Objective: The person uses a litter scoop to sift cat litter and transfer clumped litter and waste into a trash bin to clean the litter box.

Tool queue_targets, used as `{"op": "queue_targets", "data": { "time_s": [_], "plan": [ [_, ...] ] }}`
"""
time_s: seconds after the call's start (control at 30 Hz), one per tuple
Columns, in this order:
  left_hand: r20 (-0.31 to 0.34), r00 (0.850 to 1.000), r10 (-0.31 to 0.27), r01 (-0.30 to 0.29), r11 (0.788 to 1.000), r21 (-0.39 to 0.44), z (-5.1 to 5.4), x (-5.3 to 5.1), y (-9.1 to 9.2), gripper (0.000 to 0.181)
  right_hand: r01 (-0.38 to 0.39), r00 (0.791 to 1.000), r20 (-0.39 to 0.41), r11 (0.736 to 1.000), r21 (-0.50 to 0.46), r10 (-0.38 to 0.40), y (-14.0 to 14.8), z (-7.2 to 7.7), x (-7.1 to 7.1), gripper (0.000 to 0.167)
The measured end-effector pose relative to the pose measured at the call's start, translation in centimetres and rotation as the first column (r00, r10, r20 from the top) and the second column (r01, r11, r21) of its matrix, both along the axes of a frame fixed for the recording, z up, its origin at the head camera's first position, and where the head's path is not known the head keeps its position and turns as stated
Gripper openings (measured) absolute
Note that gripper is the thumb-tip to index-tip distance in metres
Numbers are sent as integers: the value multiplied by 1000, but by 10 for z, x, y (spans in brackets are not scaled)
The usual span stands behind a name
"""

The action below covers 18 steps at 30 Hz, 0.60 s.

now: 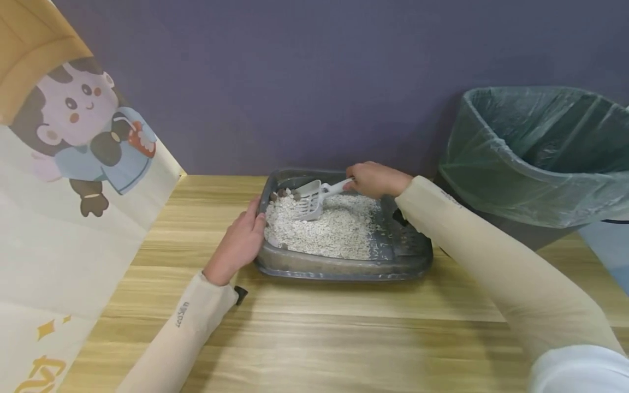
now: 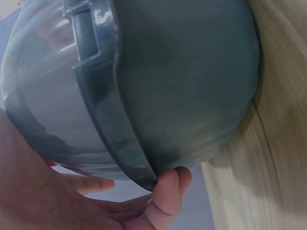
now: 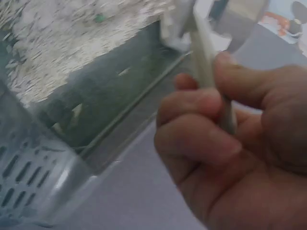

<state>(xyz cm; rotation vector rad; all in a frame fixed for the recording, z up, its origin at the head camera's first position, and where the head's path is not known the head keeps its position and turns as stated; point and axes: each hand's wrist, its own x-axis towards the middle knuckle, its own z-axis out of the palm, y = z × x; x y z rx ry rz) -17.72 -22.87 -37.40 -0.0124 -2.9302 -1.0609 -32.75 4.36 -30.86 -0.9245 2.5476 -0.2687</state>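
Gripping white slotted plastic scoop, right hand | pinching grey plastic tray, nine o'clock, left hand | jerked, may spill pale granules

A slate-purple wall backs the wood-grain tabletop I view remotely, its surface catching soft light; at left, a cartoon child in an orange hat decorates the adjoining white wall.
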Motion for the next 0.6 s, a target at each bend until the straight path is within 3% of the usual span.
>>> {"op": "queue_targets", "data": {
  "time_s": [0.27,0.37,0.6],
  "plan": [
    [20,1000,19,-19,1000,1,1,1,-1,54,-27,988,155,1000,-2,27,1,-11,-12,25],
    [22,1000,20,-21,1000,4,0,1,-2,54,-70,978,198,998,4,68,3,-18,-14,21],
    [21,1000,10,-10,1000,8,0,0,-1,55,-140,936,333,988,62,112,3,-34,-10,22]
  ]
}}
